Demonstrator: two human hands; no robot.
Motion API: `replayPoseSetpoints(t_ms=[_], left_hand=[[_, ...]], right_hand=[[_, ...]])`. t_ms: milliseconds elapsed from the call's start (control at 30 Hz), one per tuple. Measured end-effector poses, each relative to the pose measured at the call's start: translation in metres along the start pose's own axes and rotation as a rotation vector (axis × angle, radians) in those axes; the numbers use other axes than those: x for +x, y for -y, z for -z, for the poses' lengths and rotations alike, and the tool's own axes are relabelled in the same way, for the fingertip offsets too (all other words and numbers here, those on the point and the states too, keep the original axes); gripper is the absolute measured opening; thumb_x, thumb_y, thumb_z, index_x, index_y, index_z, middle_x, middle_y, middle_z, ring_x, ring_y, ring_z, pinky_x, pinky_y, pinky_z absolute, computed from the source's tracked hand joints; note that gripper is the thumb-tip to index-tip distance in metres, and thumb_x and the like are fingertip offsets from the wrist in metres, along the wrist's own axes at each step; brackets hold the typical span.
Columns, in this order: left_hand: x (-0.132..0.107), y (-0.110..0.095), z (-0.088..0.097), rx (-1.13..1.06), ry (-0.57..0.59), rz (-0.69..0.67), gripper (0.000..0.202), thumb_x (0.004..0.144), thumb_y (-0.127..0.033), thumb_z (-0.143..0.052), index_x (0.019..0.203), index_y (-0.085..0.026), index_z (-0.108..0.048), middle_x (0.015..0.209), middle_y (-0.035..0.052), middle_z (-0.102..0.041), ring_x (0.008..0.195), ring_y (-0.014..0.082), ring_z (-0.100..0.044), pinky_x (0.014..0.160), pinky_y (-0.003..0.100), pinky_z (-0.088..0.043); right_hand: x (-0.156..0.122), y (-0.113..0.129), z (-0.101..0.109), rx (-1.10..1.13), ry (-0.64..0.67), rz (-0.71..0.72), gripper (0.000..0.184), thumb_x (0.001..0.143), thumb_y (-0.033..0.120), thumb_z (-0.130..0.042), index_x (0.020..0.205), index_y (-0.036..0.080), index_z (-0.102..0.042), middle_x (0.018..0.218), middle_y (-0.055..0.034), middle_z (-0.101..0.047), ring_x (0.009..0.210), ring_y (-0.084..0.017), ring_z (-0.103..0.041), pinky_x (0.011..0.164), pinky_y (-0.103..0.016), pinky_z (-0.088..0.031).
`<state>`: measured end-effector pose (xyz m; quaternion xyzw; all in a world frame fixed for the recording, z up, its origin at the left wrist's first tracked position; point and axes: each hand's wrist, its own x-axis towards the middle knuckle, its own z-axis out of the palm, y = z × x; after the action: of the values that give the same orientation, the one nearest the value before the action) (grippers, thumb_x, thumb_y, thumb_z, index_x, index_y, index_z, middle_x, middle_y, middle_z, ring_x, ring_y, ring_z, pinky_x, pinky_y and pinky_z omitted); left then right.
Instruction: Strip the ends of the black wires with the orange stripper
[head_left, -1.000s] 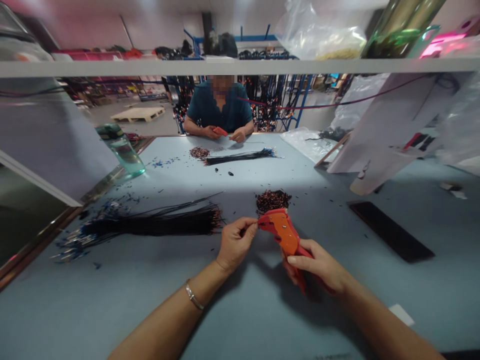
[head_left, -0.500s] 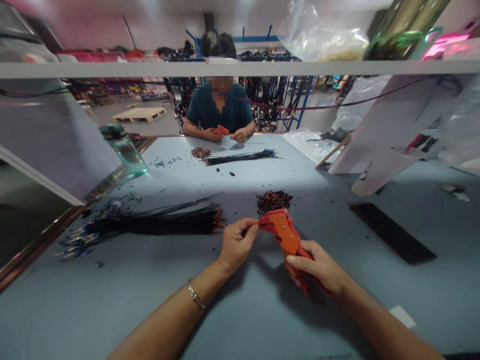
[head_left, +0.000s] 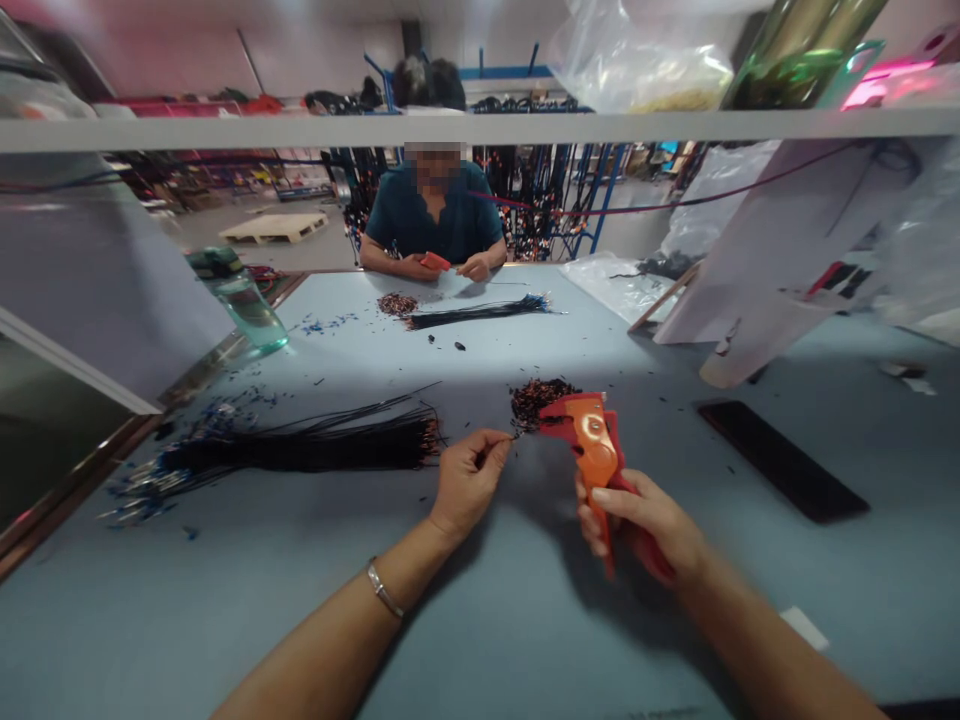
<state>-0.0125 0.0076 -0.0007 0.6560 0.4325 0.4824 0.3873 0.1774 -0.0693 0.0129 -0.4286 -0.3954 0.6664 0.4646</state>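
My right hand [head_left: 649,520] grips the handles of an orange wire-stripping tool [head_left: 592,445], its jaws pointing up and left. My left hand [head_left: 469,478] is pinched on a thin wire end, held just left of the tool's jaws and apart from them. A small heap of stripped insulation bits [head_left: 536,395] lies right behind the tool. A bundle of black wires [head_left: 300,448] with copper tips lies on the blue table [head_left: 480,600] to the left of my left hand.
A person across the table holds a similar orange tool [head_left: 435,262], with a wire bundle [head_left: 480,313] and scrap heap [head_left: 396,303] before them. A green glass jar [head_left: 244,300] stands far left. A black flat bar [head_left: 784,460] lies right. A shelf [head_left: 480,128] spans overhead.
The tool has swung right and away from my left hand, its jaws now separated from the wire end. My left hand stayed almost in place.
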Motion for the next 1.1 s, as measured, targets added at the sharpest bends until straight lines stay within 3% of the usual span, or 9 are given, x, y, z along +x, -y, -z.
replayPoseSetpoints(t_ms=[200,300,400,567,667,767,933,1100], left_hand=[[0.0,0.0,0.0,0.006,0.008,0.005,0.018,0.076,-0.029,-0.059,0.071,-0.014,-0.068,0.056,-0.0008,-0.057,0.053,0.0099,-0.046,0.051,0.019,-0.035],[-0.001,0.001,0.0,-0.009,0.013,0.012,0.018,0.075,-0.03,-0.059,0.068,-0.015,-0.066,0.055,-0.0016,-0.055,0.053,0.0096,-0.044,0.05,0.019,-0.034],[-0.001,0.002,0.0,-0.023,0.032,0.025,0.019,0.076,-0.031,-0.059,0.07,-0.015,-0.065,0.056,-0.0017,-0.055,0.054,0.0099,-0.045,0.052,0.019,-0.035],[-0.002,0.003,-0.001,-0.049,0.144,0.053,0.019,0.079,-0.03,-0.055,0.074,-0.014,-0.064,0.062,-0.0005,-0.058,0.059,0.011,-0.049,0.057,0.02,-0.037],[-0.003,0.001,-0.003,-0.1,0.215,0.067,0.02,0.079,-0.031,-0.056,0.076,-0.013,-0.063,0.064,-0.0004,-0.058,0.059,0.0108,-0.049,0.059,0.021,-0.038],[-0.004,-0.001,-0.006,-0.231,0.243,0.09,0.02,0.077,-0.032,-0.06,0.074,-0.013,-0.063,0.066,-0.0004,-0.06,0.06,0.0108,-0.05,0.06,0.021,-0.04],[-0.004,-0.003,-0.008,-0.378,0.234,0.159,0.016,0.071,-0.03,-0.066,0.073,-0.014,-0.063,0.065,-0.0011,-0.062,0.061,0.0105,-0.052,0.059,0.02,-0.043],[-0.004,-0.005,-0.005,-0.395,0.315,0.173,0.015,0.067,-0.027,-0.069,0.069,-0.013,-0.064,0.064,-0.0002,-0.063,0.058,0.0107,-0.054,0.06,0.022,-0.046]], right_hand=[[0.003,0.004,0.003,-0.003,-0.005,0.03,0.034,0.07,0.038,-0.069,0.091,0.015,-0.058,0.077,-0.0059,-0.062,0.067,-0.019,-0.061,0.061,-0.032,-0.051],[0.003,0.003,0.003,-0.124,0.003,0.067,0.036,0.072,0.041,-0.067,0.093,0.015,-0.057,0.08,-0.0069,-0.062,0.07,-0.02,-0.06,0.062,-0.033,-0.051],[0.001,0.005,0.004,-0.362,-0.049,0.174,0.034,0.077,0.044,-0.062,0.096,0.016,-0.056,0.082,-0.0062,-0.061,0.073,-0.021,-0.059,0.065,-0.034,-0.05],[0.002,0.0,0.004,-0.985,-0.291,0.497,0.021,0.081,0.031,-0.055,0.099,0.019,-0.055,0.086,-0.0062,-0.064,0.073,-0.02,-0.059,0.07,-0.032,-0.047],[0.007,-0.008,0.003,-1.224,-0.303,0.688,0.03,0.078,0.024,-0.053,0.108,0.019,-0.052,0.095,-0.0099,-0.065,0.08,-0.023,-0.061,0.073,-0.034,-0.047],[0.012,-0.015,0.002,-1.396,-0.27,0.79,0.035,0.075,0.023,-0.052,0.11,0.018,-0.052,0.096,-0.012,-0.065,0.082,-0.025,-0.06,0.073,-0.037,-0.047],[0.014,-0.016,0.001,-1.476,-0.278,0.833,0.038,0.073,0.021,-0.053,0.111,0.016,-0.053,0.098,-0.013,-0.065,0.084,-0.026,-0.059,0.075,-0.038,-0.047],[0.014,-0.015,-0.001,-1.475,-0.278,0.84,0.038,0.074,0.021,-0.054,0.111,0.015,-0.053,0.099,-0.0137,-0.065,0.086,-0.027,-0.059,0.076,-0.04,-0.048]])
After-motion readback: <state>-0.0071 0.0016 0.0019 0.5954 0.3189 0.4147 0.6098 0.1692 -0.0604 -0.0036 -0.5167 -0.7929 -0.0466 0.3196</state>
